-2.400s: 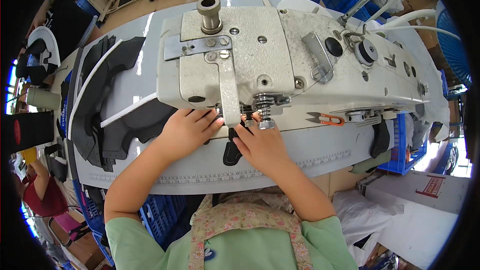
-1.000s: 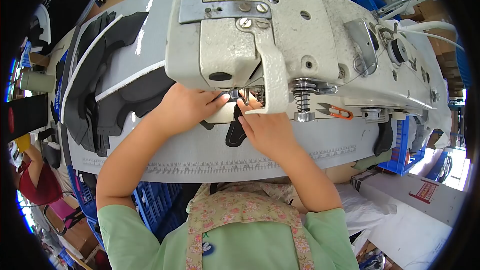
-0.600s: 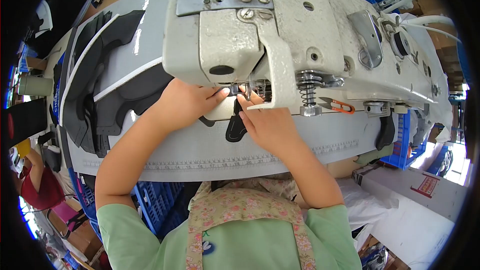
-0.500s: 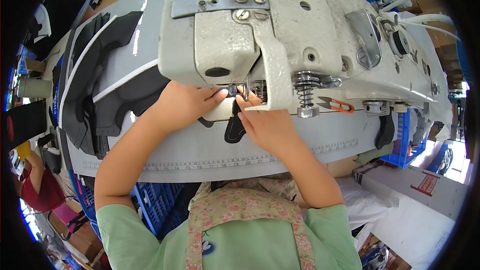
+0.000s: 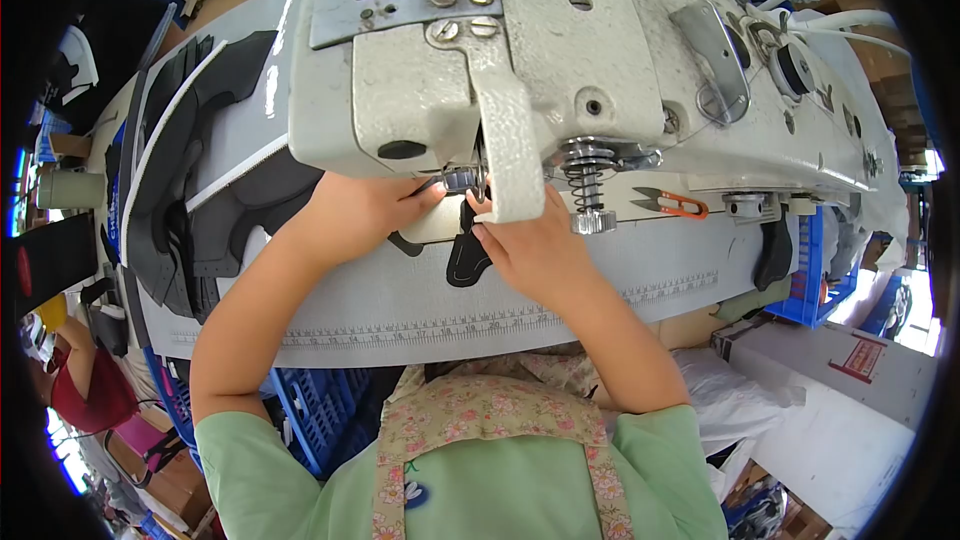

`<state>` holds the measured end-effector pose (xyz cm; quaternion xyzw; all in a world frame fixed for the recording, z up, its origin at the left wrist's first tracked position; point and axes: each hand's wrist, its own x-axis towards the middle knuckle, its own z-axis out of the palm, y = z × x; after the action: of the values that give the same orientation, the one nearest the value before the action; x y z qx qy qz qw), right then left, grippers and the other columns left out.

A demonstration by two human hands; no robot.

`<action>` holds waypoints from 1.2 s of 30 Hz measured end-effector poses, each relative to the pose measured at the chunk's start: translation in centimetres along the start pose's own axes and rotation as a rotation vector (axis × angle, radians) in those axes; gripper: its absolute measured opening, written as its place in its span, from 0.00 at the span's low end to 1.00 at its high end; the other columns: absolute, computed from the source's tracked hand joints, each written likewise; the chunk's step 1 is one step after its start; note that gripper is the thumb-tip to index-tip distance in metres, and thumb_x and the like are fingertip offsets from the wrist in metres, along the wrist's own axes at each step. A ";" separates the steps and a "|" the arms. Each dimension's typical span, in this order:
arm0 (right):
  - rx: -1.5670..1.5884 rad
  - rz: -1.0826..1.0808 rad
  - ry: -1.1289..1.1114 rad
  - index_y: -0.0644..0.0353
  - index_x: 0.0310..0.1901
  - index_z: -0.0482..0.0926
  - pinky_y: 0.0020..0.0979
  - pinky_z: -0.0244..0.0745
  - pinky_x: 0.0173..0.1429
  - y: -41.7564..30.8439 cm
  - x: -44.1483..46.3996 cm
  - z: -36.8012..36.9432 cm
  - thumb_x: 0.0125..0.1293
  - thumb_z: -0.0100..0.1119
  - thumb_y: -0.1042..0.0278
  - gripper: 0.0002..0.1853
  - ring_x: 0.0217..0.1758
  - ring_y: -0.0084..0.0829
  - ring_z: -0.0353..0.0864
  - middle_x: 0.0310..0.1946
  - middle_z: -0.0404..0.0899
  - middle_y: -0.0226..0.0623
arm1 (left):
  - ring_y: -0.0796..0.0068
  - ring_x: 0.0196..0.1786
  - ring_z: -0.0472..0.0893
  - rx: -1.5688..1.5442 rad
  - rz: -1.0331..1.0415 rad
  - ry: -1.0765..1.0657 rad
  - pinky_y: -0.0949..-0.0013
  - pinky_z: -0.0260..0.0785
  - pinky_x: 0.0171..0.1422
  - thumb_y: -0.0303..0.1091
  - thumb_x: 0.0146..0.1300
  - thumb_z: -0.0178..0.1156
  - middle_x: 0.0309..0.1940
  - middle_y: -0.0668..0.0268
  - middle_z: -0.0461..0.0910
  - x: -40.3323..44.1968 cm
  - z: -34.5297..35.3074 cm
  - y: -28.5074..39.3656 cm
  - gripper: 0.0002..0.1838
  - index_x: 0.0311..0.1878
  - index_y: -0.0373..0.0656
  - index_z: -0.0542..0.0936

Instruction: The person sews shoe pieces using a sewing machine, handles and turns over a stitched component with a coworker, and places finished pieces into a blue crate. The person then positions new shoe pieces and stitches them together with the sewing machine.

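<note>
The head of a white sewing machine (image 5: 425,90) fills the upper middle of the view, with its presser foot (image 5: 460,180) low between my hands. My left hand (image 5: 360,212) lies left of the foot, fingers together and thumb side toward it, on the edge of a black cut piece (image 5: 466,258). That piece has a light stitched line along its rounded end, which points toward me. My right hand (image 5: 528,248) grips the same piece from the right, its fingertips partly hidden behind the machine's white lever arm (image 5: 510,130).
Orange-handled thread snips (image 5: 672,202) lie on the machine bed to the right. Dark cut pieces (image 5: 165,190) are stacked at the left. A printed ruler (image 5: 430,330) runs along the table's near edge. Another person in a red top (image 5: 95,390) is at far left.
The machine head appears slightly further left and higher because the view has shifted. Both hands stay beside the presser foot, on the black piece, with only slight finger movement.
</note>
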<state>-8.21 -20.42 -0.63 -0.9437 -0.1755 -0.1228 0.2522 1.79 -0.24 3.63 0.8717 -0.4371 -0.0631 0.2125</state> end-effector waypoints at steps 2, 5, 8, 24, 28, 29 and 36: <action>-0.006 -0.010 0.009 0.60 0.34 0.78 0.42 0.67 0.59 0.0 0.0 -0.1 0.53 0.64 0.67 0.09 0.53 0.41 0.69 0.42 0.71 0.39 | 0.60 0.37 0.81 -0.039 -0.104 -0.097 0.62 0.72 0.44 0.43 0.63 0.58 0.33 0.63 0.82 0.1 -0.3 0.2 0.14 0.39 0.43 0.84; -0.027 -0.005 0.026 0.60 0.35 0.78 0.42 0.67 0.59 -0.3 0.1 -0.3 0.53 0.64 0.67 0.09 0.53 0.42 0.69 0.42 0.71 0.39 | 0.60 0.38 0.81 -0.034 -0.042 -0.042 0.62 0.72 0.44 0.43 0.62 0.59 0.34 0.63 0.82 -0.2 0.2 -0.2 0.14 0.39 0.43 0.84; -0.058 -0.022 0.025 0.59 0.34 0.78 0.43 0.67 0.60 -0.2 0.0 -0.2 0.54 0.64 0.66 0.09 0.54 0.42 0.69 0.42 0.71 0.40 | 0.61 0.38 0.81 0.147 0.140 0.069 0.61 0.72 0.43 0.43 0.61 0.60 0.33 0.62 0.82 -0.2 0.9 -0.9 0.13 0.39 0.44 0.84; -0.154 -0.008 0.043 0.59 0.32 0.78 0.43 0.64 0.60 0.1 0.3 0.7 0.57 0.62 0.64 0.08 0.50 0.43 0.69 0.36 0.72 0.40 | 0.60 0.35 0.82 -0.133 -0.208 -0.047 0.62 0.73 0.42 0.40 0.58 0.62 0.30 0.62 0.82 0.9 0.2 -0.2 0.12 0.39 0.42 0.83; -0.145 -0.017 0.080 0.59 0.32 0.77 0.42 0.65 0.57 0.3 0.6 0.6 0.57 0.62 0.64 0.08 0.47 0.41 0.70 0.34 0.71 0.38 | 0.59 0.37 0.82 -0.263 -0.140 0.086 0.63 0.74 0.44 0.35 0.54 0.66 0.34 0.60 0.83 0.8 1.0 -1.4 0.15 0.45 0.41 0.81; -0.145 -0.016 0.080 0.59 0.32 0.77 0.42 0.65 0.57 0.3 0.6 0.6 0.57 0.62 0.64 0.08 0.47 0.41 0.70 0.34 0.71 0.38 | 0.59 0.37 0.82 -0.263 -0.140 0.085 0.63 0.74 0.44 0.35 0.54 0.66 0.34 0.60 0.83 0.9 0.8 -1.4 0.15 0.45 0.41 0.81; -0.097 0.010 0.076 0.58 0.33 0.77 0.42 0.65 0.55 0.6 0.6 0.7 0.57 0.62 0.66 0.07 0.44 0.40 0.70 0.33 0.71 0.36 | 0.60 0.42 0.82 -0.176 -0.109 0.096 0.62 0.74 0.46 0.32 0.51 0.67 0.40 0.59 0.82 1.4 -0.3 -1.4 0.17 0.46 0.42 0.80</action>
<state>-7.37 -20.35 -1.32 -0.9503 -0.1550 -0.1657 0.2132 3.77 -0.56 3.47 0.8741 -0.3712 -0.0711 0.3052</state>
